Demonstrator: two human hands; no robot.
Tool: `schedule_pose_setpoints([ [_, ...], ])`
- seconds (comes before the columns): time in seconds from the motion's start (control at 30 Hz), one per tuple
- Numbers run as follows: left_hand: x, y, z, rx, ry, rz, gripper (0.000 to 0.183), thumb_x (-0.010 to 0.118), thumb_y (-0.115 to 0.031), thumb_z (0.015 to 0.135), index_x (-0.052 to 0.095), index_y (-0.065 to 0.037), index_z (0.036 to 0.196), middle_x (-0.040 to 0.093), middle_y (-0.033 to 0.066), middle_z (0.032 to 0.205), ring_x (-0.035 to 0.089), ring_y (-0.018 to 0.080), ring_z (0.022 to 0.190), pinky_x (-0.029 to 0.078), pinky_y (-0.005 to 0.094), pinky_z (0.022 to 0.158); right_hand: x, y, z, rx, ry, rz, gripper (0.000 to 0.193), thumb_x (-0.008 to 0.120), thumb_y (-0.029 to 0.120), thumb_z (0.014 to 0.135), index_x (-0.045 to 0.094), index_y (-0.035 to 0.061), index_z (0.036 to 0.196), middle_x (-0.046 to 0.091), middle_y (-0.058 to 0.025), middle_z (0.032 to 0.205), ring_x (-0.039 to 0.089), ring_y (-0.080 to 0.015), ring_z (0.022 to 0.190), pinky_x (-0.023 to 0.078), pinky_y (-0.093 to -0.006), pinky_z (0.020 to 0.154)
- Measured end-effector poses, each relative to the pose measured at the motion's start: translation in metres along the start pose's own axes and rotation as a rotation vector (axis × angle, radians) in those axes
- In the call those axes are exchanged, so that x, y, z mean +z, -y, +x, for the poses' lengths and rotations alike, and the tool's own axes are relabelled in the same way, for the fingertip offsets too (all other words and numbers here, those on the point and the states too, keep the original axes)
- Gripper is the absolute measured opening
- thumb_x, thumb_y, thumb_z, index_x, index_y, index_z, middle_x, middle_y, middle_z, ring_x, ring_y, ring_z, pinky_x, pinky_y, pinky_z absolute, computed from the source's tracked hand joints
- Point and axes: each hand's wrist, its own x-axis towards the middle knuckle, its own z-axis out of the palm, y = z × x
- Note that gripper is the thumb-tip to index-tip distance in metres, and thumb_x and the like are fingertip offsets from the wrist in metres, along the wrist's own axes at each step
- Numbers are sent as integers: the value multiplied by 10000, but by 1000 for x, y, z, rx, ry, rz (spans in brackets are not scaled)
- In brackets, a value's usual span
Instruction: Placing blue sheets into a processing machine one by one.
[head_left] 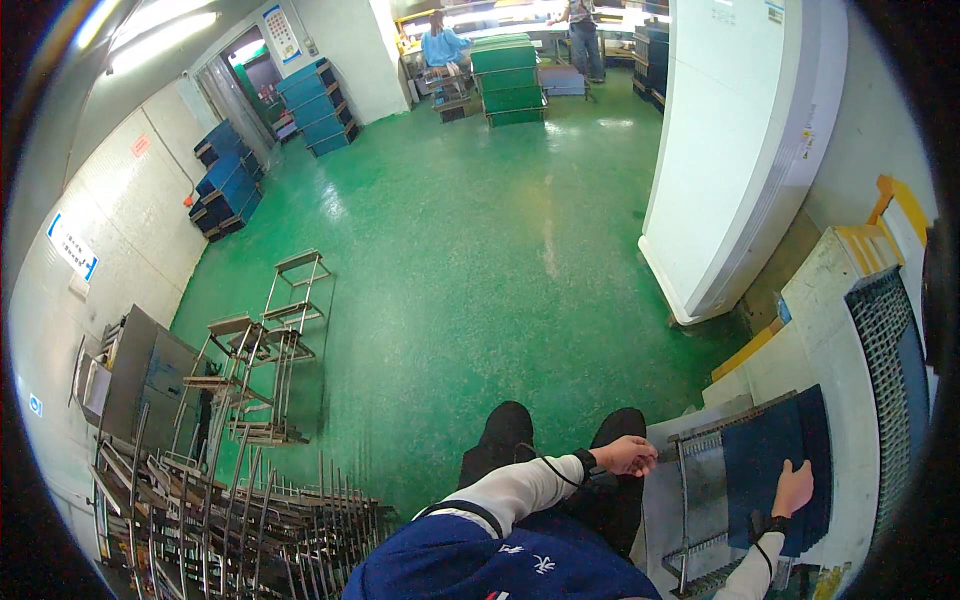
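My right hand (793,488) is at the right edge of a dark blue board (752,462), with its thumb and a finger on either side of that edge. Another dark blue board (817,450) stands just beyond it. Both are in a metal rack (684,500) with rows of slots or coiled wire along its sides, low on my right. My left hand (625,456) hovers left of the rack, above my knee. Its fingers are curled together and no object shows in them. Each wrist wears a dark band with a cord.
Metal racks (240,520) crowd the lower left, with stepped frames (285,320) standing behind them. A tall white cabinet (745,150) rises at the right. Stacked blue crates (318,105) and green crates (508,80) stand farther off. A person in blue (442,47) sits at the far bench.
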Motion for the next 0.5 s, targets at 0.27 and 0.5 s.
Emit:
schedule_pose_setpoints([
  [0.27, -1, 1, 1, 10, 6, 20, 152, 538, -168, 951, 549, -30, 1014, 623, 98, 816, 634, 199, 660, 507, 304, 548, 8, -4, 3, -3, -16, 3, 503, 673, 334, 814, 583, 9, 1186, 651, -203, 1071, 627, -359, 980, 496, -437, 828],
  [0.5, -1, 1, -1, 20, 14, 35, 156, 525, -178, 961, 549, -38, 1025, 611, 85, 811, 621, 187, 669, 500, 295, 561, 6, -2, 2, 11, -27, -12, 512, 679, 344, 810, 585, 18, 1194, 652, -196, 1074, 630, -349, 982, 499, -433, 821],
])
